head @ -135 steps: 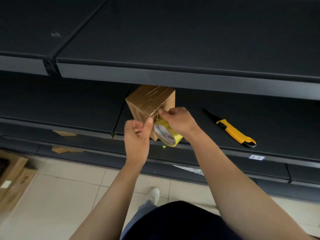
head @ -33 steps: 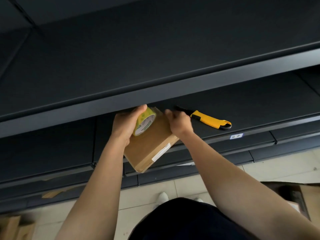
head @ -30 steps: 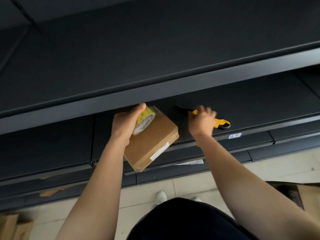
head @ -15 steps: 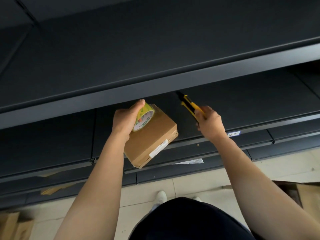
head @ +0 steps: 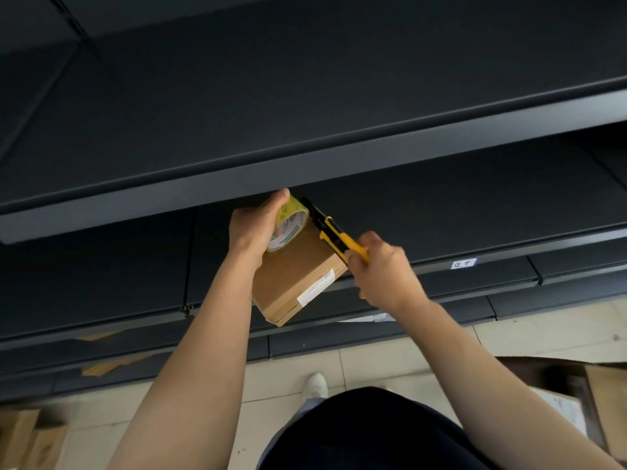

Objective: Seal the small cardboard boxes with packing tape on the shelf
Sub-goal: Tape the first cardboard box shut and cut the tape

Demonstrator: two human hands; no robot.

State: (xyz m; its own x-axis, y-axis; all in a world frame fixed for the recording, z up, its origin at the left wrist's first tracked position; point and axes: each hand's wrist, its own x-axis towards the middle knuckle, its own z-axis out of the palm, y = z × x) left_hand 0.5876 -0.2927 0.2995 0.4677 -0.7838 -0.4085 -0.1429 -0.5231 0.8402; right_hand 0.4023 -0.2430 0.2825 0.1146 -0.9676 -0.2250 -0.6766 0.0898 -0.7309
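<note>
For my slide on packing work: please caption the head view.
Left hand holds tape roll against cardboard box; right hand holds yellow utility knife beside the roll.

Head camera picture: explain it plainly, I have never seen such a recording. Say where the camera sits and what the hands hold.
No machine here: a person wears one camera on the head, looking down at their own bare arms. The left hand grips a tape roll on top of a small cardboard box, which sits at the front edge of a dark shelf. The right hand holds a yellow utility knife, its tip beside the roll. A shoe shows on the floor below.
</note>
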